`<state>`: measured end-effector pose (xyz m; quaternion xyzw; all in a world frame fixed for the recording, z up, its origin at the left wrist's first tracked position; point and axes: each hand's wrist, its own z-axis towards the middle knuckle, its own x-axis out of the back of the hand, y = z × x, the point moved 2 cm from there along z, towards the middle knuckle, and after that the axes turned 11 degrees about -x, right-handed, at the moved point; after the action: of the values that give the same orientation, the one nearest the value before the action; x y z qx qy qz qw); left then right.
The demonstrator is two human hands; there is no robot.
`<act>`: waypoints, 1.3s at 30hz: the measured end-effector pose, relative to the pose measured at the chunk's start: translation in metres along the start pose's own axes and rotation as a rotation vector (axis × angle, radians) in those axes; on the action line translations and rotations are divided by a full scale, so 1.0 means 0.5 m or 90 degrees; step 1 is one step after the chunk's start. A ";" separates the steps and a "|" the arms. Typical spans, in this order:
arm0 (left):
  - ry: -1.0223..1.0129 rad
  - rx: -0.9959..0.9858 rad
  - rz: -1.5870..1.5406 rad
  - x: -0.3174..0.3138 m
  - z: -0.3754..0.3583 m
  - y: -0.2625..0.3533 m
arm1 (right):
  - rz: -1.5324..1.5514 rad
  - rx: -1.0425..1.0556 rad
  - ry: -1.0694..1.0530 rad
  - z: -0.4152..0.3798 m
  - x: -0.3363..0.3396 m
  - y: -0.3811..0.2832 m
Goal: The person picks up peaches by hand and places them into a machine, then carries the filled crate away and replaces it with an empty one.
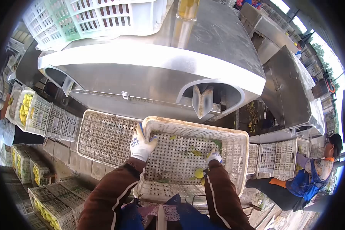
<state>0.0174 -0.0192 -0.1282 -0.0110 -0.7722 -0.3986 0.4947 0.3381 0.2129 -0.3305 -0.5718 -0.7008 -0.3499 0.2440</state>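
Observation:
A white plastic crate (239, 168) with perforated sides stands in front of me, below the steel machine. My left hand (142, 145), in a white glove with blue fingertips, is closed over its left rim, thumb on the inner side. My right hand (214, 156), gloved too, is down inside the crate near its right end. Its fingers look curled, and what they hold, if anything, is hidden. A yellow-green round fruit (199, 173) lies on the crate floor by my right wrist. Loose leaves (196, 152) are scattered just left of that hand.
An overturned crate (103, 136) adjoins on the left. Ahead is a steel machine (142, 82) with arched openings and a large crate (115, 19) on top. Fruit-filled crates (46, 209) stand at lower left. A co-worker (312, 172) is at right, beside more crates (276, 157).

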 end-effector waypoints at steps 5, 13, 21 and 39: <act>0.029 -0.051 -0.005 -0.019 0.000 -0.016 | 0.261 0.323 -0.040 -0.260 0.171 -0.080; 0.015 -0.034 -0.008 -0.004 -0.004 -0.007 | 0.596 0.620 0.573 -0.425 0.475 -0.187; 0.026 -0.048 -0.025 -0.009 -0.003 -0.015 | 0.432 0.318 0.682 -0.416 0.453 -0.214; 0.065 -0.079 -0.032 -0.025 0.008 -0.021 | -0.191 0.315 0.006 -0.251 0.124 -0.029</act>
<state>0.0163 -0.0193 -0.1451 -0.0020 -0.7196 -0.4580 0.5219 0.3029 0.1540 -0.2078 -0.3834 -0.8405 -0.2028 0.3248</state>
